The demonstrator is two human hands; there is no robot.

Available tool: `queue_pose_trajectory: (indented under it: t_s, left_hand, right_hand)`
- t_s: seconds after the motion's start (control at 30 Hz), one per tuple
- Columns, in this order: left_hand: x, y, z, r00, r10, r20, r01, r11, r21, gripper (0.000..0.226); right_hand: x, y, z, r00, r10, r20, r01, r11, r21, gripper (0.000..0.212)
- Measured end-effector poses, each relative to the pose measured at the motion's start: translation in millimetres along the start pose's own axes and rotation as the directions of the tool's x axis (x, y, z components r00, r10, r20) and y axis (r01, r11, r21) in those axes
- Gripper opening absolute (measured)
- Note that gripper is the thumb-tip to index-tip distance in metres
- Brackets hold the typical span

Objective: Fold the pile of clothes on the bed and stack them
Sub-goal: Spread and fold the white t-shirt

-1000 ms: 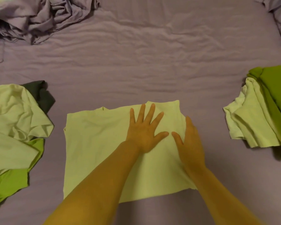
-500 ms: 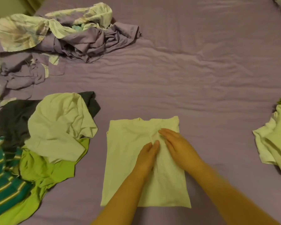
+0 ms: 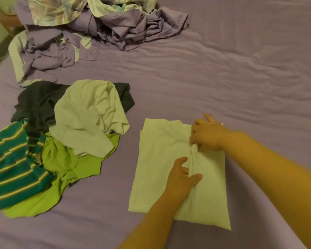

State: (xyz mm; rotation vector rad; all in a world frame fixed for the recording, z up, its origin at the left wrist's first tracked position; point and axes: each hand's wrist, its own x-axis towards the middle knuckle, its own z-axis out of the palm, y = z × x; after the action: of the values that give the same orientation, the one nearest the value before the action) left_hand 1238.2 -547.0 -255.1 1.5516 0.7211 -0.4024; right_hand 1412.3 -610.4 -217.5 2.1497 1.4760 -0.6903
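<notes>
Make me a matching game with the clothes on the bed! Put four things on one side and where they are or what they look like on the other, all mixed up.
Things:
1. pale shirt
2. striped shirt
3. dark garment
4. purple bedding heap

Clues:
A. crumpled at the far side of the bed
B. teal with pale stripes, at the left edge
C. lying flat, pinched by both hands
D. partly hidden under a crumpled pale garment

Pairs: 1-C, 2-B, 3-D, 4-A

The left hand and right hand both pinch a ridge in the middle.
</notes>
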Motion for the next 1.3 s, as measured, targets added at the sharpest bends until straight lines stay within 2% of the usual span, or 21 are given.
queue_pose_trajectory:
  t_s: [0.1,0.23,0.27,0.33,0.43,0.5,0.57,0.63,0.67,0.73,0.8,0.87,0.93,0.97,1.03,1.17,1.3]
  left_hand:
    - [-12,2,-15,0.999,0.026,0.021,-0.025,0.999,-0.023,0.032]
    - [-29,4,-55,0.996,0.075,-0.056,-0.081,0.989,-0.124,0.006]
    - [-32,3,-67,0.993,0.077,-0.091,-0.089,0.986,-0.144,0.009]
    - [-38,-2,-90,0.979,0.075,-0.188,-0.102,0.985,-0.138,0.021]
    - [-38,-12,-113,0.957,0.064,-0.284,-0.080,0.996,-0.046,0.011]
    - [-31,-23,-120,0.943,0.106,-0.317,-0.057,0.985,0.160,0.008]
    - [-23,-30,-121,0.927,0.163,-0.339,-0.038,0.937,0.348,0.022]
    - [-17,-33,-117,0.921,0.131,-0.368,0.001,0.942,0.337,0.050]
    - [-14,-31,-115,0.918,0.101,-0.385,0.011,0.960,0.280,0.060]
    - [-10,-24,-108,0.919,0.041,-0.392,0.022,0.988,0.155,0.064]
    - [-8,-17,-103,0.928,-0.019,-0.372,0.038,0.998,0.044,0.059]
    - [-7,-8,-101,0.930,-0.125,-0.345,0.093,0.990,-0.107,0.059]
    - [-8,0,-99,0.934,-0.212,-0.289,0.143,0.959,-0.243,0.053]
    - [-11,5,-98,0.939,-0.240,-0.248,0.164,0.942,-0.293,0.050]
    - [-18,13,-96,0.949,-0.255,-0.187,0.178,0.920,-0.350,0.047]
    - [-36,30,-95,0.986,-0.117,-0.118,0.065,0.925,-0.374,0.034]
    - [-55,60,-83,1.000,-0.019,0.015,0.023,0.940,-0.341,0.038]
  right_hand:
    - [1,5,-9,0.999,0.038,-0.031,-0.028,0.961,0.276,0.034]
    - [4,-6,-27,0.984,0.072,-0.164,0.041,0.799,0.600,0.027]
    - [8,-16,-33,0.976,0.099,-0.195,0.052,0.760,0.648,0.023]
    - [20,-39,-41,0.949,0.177,-0.259,0.049,0.731,0.680,0.020]
    - [44,-76,-48,0.876,0.300,-0.378,-0.016,0.800,0.599,0.034]
    - [53,-94,-42,0.812,0.377,-0.445,-0.091,0.835,0.542,0.040]
    - [49,-103,-24,0.759,0.489,-0.430,-0.188,0.797,0.575,0.053]
    - [31,-111,3,0.680,0.665,-0.310,-0.280,0.625,0.728,0.063]
    - [19,-115,18,0.620,0.756,-0.210,-0.302,0.476,0.826,0.068]
    - [-3,-127,41,0.504,0.864,0.002,-0.266,0.153,0.952,0.074]
    - [-14,-141,54,0.458,0.884,0.095,-0.224,0.011,0.975,0.073]
    - [-17,-150,56,0.479,0.865,0.150,-0.150,-0.088,0.985,0.066]
    - [-17,-153,54,0.522,0.830,0.196,-0.042,-0.204,0.978,0.043]
    - [-19,-152,52,0.549,0.811,0.204,0.003,-0.246,0.969,0.029]
    - [-25,-149,47,0.587,0.786,0.194,0.076,-0.292,0.953,0.019]
    - [-58,-138,36,0.577,0.805,0.138,0.157,-0.275,0.948,0.008]
    - [-103,-115,31,0.563,0.823,0.083,0.197,-0.232,0.953,0.015]
